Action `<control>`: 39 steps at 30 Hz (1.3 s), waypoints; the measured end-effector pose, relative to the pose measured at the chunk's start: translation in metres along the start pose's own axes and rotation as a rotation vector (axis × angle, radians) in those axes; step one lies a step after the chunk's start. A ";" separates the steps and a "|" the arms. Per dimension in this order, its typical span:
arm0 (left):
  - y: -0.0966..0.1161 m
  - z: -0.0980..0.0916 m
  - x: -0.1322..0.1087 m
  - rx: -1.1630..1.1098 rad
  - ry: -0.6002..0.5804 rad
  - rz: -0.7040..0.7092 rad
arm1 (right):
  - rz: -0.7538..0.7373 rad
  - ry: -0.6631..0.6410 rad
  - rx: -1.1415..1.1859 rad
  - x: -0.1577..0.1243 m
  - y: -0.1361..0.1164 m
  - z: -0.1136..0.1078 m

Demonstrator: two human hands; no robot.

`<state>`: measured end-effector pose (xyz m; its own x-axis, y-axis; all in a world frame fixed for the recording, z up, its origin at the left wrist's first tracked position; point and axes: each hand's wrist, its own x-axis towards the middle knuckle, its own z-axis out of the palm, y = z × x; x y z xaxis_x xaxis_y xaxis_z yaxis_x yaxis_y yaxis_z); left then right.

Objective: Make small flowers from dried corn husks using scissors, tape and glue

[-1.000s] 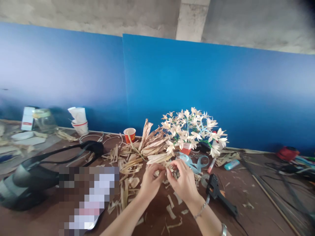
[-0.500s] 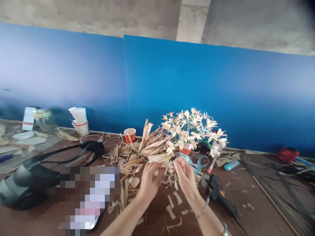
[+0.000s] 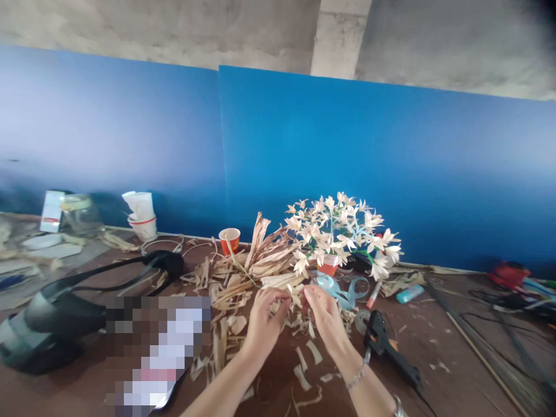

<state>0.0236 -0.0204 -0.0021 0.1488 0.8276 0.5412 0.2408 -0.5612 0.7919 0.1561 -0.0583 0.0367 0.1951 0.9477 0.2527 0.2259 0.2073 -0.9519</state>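
Observation:
A small pale flower made of husk strips (image 3: pixel 295 296) sits between my two hands, above a heap of scraps. My left hand (image 3: pixel 266 317) pinches it from the left with thumb and fingertips. From the other side, my right hand (image 3: pixel 324 315) has its fingers closed at the flower's right edge; the exact grip is partly hidden. Just behind stands a bunch of similar white husk flowers (image 3: pixel 343 231) in a red-and-white paper cup (image 3: pixel 328 266). Dry corn husks (image 3: pixel 271 252) lie fanned out behind my left hand.
A black glue gun (image 3: pixel 386 344) lies right of my right hand, near blue ribbon (image 3: pixel 343 289) and a turquoise tube (image 3: pixel 409 293). At left are a blurred-out phone (image 3: pixel 167 359) and a black headset (image 3: pixel 47 321). A red cup (image 3: pixel 229 240) stands before the blue partition (image 3: pixel 347 139).
My right hand has moved slightly left, closer to my left hand. The small flower between them now shows more plainly.

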 end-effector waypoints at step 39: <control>-0.001 0.004 -0.003 0.090 -0.011 0.053 | 0.212 -0.122 0.169 0.003 0.009 0.004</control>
<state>0.0264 -0.0226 -0.0055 0.1741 0.7974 0.5778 0.3171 -0.6009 0.7337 0.1546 -0.0528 0.0280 0.1024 0.9942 0.0320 0.0282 0.0293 -0.9992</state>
